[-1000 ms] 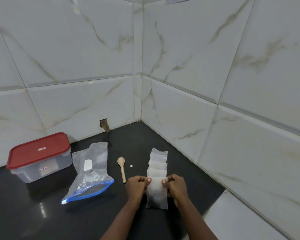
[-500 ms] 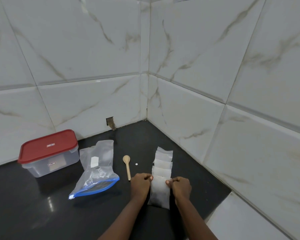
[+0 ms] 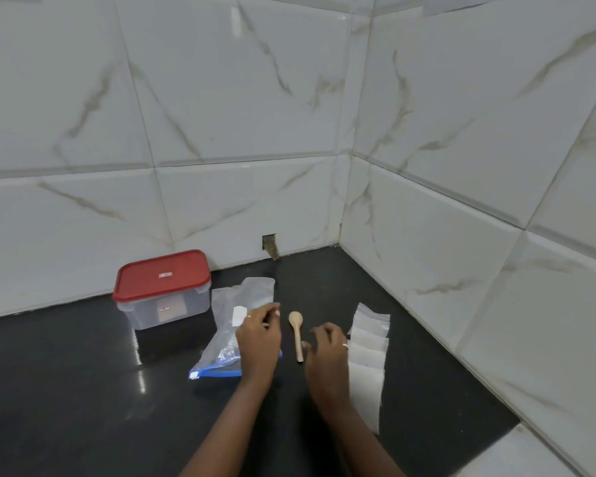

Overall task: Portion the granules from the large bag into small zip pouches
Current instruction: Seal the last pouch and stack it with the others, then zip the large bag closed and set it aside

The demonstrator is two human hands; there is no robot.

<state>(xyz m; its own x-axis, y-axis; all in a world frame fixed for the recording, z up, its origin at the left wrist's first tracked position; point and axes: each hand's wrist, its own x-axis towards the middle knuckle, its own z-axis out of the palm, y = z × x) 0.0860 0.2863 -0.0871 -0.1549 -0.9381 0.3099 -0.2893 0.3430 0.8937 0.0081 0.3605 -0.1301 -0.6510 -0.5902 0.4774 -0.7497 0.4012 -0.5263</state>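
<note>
One large bag [image 3: 222, 351], one spoon [image 3: 297, 333], one box [image 3: 162, 292], several overlapping pouches [image 3: 367, 368].

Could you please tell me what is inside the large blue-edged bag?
Pale granules show through the large bag near its blue edge; its upper part looks empty. The left hand hides part of it.

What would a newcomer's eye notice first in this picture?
The red-lidded container stands out at the back left of the black counter. Nearer, the left hand is over the large bag and the right hand beside the wooden spoon, with small pouches in a row at right.
</note>
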